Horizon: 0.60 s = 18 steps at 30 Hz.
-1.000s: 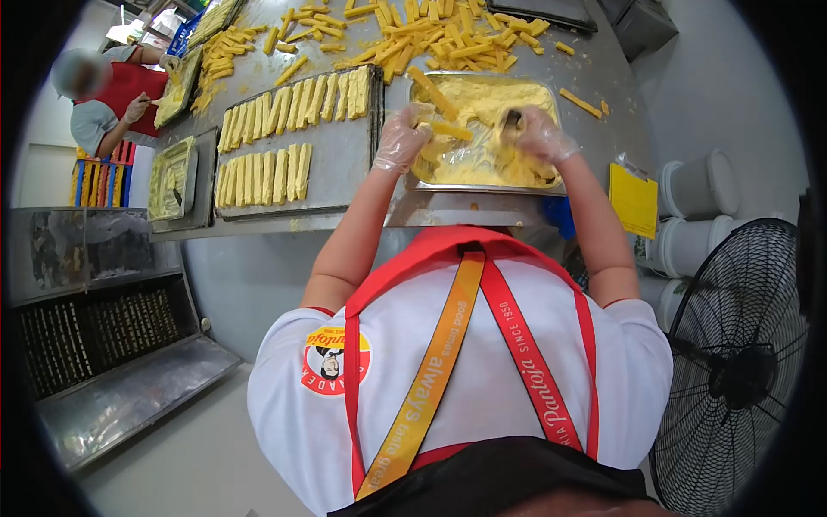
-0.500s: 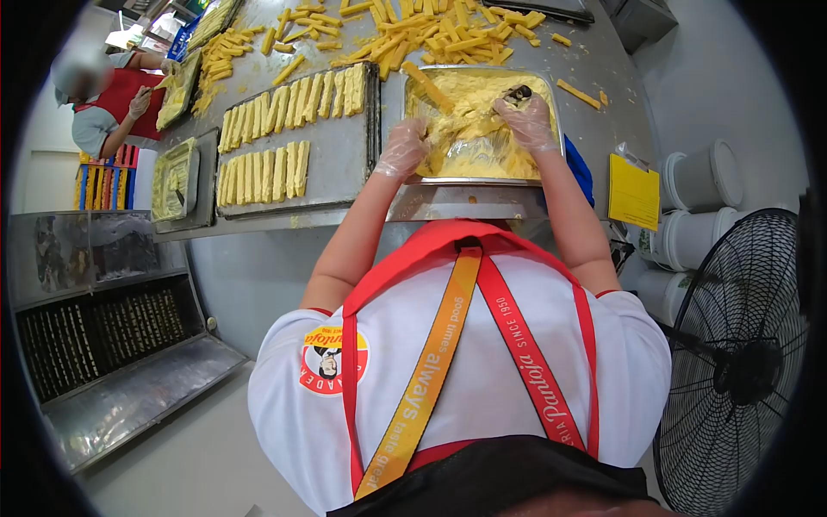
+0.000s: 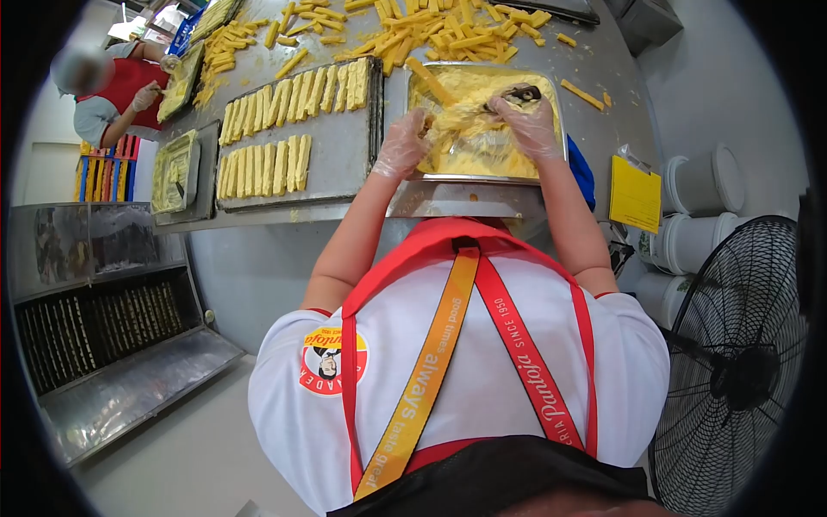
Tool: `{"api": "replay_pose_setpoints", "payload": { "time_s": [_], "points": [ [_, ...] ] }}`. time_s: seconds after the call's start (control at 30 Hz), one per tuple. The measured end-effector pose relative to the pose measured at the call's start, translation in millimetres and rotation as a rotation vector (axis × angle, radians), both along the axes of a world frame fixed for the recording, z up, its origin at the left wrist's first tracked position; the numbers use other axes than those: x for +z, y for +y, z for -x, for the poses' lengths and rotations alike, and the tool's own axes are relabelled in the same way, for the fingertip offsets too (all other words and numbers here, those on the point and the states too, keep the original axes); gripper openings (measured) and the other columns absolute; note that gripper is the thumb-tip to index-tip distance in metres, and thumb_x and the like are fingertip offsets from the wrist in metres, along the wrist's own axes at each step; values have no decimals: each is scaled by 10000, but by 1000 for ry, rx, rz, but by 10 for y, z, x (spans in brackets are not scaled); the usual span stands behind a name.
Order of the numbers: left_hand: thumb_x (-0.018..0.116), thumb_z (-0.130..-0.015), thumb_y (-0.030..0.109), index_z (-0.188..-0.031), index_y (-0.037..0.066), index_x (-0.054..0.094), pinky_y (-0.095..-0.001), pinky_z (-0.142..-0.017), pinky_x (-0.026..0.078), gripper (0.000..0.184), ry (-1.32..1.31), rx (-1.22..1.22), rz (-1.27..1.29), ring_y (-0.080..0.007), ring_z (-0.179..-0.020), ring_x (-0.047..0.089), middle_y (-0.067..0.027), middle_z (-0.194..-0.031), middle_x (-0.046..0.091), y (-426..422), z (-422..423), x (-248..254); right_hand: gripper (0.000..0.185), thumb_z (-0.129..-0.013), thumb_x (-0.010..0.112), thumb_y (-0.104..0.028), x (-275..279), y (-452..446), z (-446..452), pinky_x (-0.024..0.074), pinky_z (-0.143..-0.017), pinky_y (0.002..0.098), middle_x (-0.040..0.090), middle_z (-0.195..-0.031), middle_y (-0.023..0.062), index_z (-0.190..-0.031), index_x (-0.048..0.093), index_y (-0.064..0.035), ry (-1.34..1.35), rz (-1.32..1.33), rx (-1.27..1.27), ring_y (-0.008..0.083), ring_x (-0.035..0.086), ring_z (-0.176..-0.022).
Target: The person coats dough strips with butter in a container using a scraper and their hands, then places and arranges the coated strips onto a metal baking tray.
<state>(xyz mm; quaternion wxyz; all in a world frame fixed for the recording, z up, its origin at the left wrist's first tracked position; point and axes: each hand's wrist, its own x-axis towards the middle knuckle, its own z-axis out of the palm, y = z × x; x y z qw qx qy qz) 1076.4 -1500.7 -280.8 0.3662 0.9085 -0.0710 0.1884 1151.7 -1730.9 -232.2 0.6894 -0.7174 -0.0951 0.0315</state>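
Note:
A metal tray (image 3: 560,129) of soft yellow cream (image 3: 465,159) lies in front of me. My right hand (image 3: 534,131), in a clear plastic glove, is closed around the dark handle of a spatula (image 3: 519,93) over the cream; its blade is hard to make out. My left hand (image 3: 403,146), also gloved, is closed at the tray's left rim, fingers towards the cream. What it grips is mostly hidden, with only a small yellow-orange bit showing at the fingertips. A yellow bread stick (image 3: 431,82) leans in the tray's far left corner.
Left of the tray, a baking sheet (image 3: 336,159) carries two rows of cream-coated sticks (image 3: 293,99). Loose sticks (image 3: 465,33) are heaped behind. A co-worker (image 3: 121,90) stands at far left. A yellow notepad (image 3: 635,194), white buckets (image 3: 702,181) and a black fan (image 3: 741,362) are at right.
My right hand has shifted slightly left, and the spatula handle has turned and shows more. My left hand stays at the left rim, fingers a little higher.

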Motion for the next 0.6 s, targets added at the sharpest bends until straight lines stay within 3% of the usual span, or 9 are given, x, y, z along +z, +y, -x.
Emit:
{"api": "replay_pose_setpoints", "payload": {
  "time_s": [0.07,0.17,0.27,0.3,0.4,0.5,0.6],
  "points": [
    [694,-706,112,-970,32,573,-468,-695,476,302,34,41,-29,-418,-815,596,-216,-860,621,33,-10,-99,227,-749,747,-168,137,108,181,501,-659,296,667,-811,57,-861,640,-2,222,-401,46,154,616,-691],
    [702,-695,143,-974,38,612,-451,-734,500,311,194,173,53,-400,-841,618,-212,-888,645,-33,48,139,226,-757,745,-171,-375,38,-20,503,-654,299,664,-798,54,-858,634,-1,-76,0,-22,158,612,-685],
    [707,-697,167,-954,46,640,-434,-755,514,292,296,226,65,-384,-853,630,-205,-904,658,-23,29,196,203,-777,745,-148,-502,-2,-103,501,-644,284,662,-793,44,-839,623,3,-408,385,-193,149,607,-678],
    [703,-698,157,-946,44,634,-437,-750,511,281,275,215,52,-385,-846,626,-202,-893,655,-21,35,221,194,-777,739,-139,-326,44,17,500,-647,284,656,-775,50,-830,617,1,-410,354,-169,151,608,-674],
    [683,-711,126,-937,42,610,-442,-739,501,252,186,102,-26,-382,-832,613,-189,-873,642,-10,79,259,185,-764,733,-145,-153,161,179,498,-644,302,659,-784,79,-836,623,-15,-164,-126,-40,171,610,-666],
    [636,-753,98,-969,46,575,-445,-738,489,230,40,-132,-198,-370,-835,599,-171,-893,623,87,123,223,193,-754,719,-172,187,201,225,502,-642,330,660,-779,99,-839,625,-27,99,-224,-58,189,627,-672],
    [579,-806,87,-1013,53,543,-443,-745,483,213,-71,-268,-357,-359,-852,594,-162,-930,609,154,116,136,224,-747,716,-201,-117,90,-97,510,-645,353,665,-772,101,-856,633,-25,-139,343,-101,196,647,-691]
  ]
}}
